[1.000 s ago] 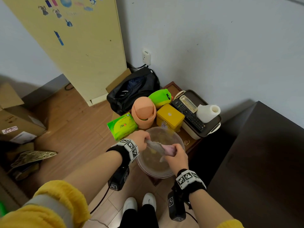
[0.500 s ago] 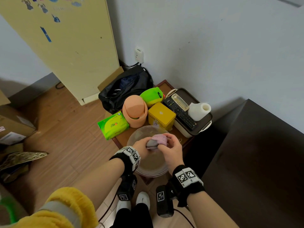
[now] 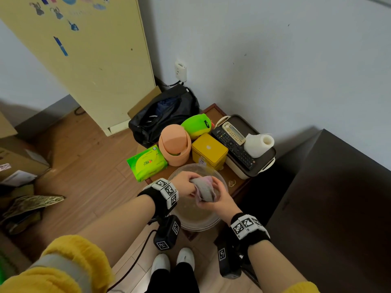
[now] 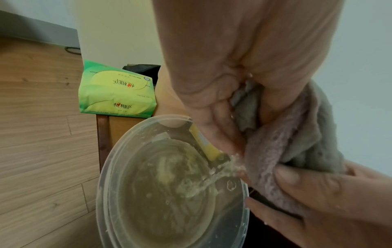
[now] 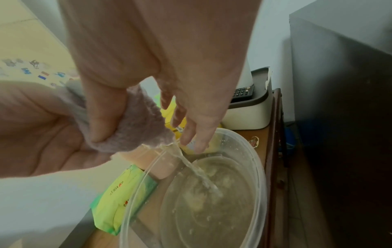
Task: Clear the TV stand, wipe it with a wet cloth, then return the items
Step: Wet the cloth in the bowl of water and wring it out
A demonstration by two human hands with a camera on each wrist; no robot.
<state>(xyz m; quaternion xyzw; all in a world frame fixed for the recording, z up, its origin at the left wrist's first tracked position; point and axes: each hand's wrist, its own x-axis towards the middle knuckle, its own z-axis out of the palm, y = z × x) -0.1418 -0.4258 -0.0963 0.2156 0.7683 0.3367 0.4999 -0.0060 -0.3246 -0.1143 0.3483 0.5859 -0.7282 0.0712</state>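
Observation:
A wet grey-and-pink cloth (image 3: 205, 188) is bunched between both hands above a clear plastic basin (image 3: 198, 226) of cloudy water. My left hand (image 3: 185, 185) grips its upper end and my right hand (image 3: 220, 203) pinches it from below. In the left wrist view the cloth (image 4: 297, 134) is squeezed and water runs into the basin (image 4: 101, 184). The right wrist view shows my thumb pressing the cloth (image 5: 137, 120), with a thin stream falling into the basin (image 5: 257, 167). The dark TV stand (image 3: 328, 197) is at the right, its top bare.
The basin sits on a small brown table (image 3: 239, 188) beside a green tissue pack (image 3: 147, 162), an orange bin (image 3: 175, 148), a yellow tin (image 3: 209, 150), a green plush (image 3: 196, 125) and a tray (image 3: 262, 163) with remotes and a paper roll (image 3: 258, 142). A black bag (image 3: 165, 117) lies behind.
A second ago the cloth was stretched between my hands. They have come together, and the cloth is now bunched and squeezed with water running out.

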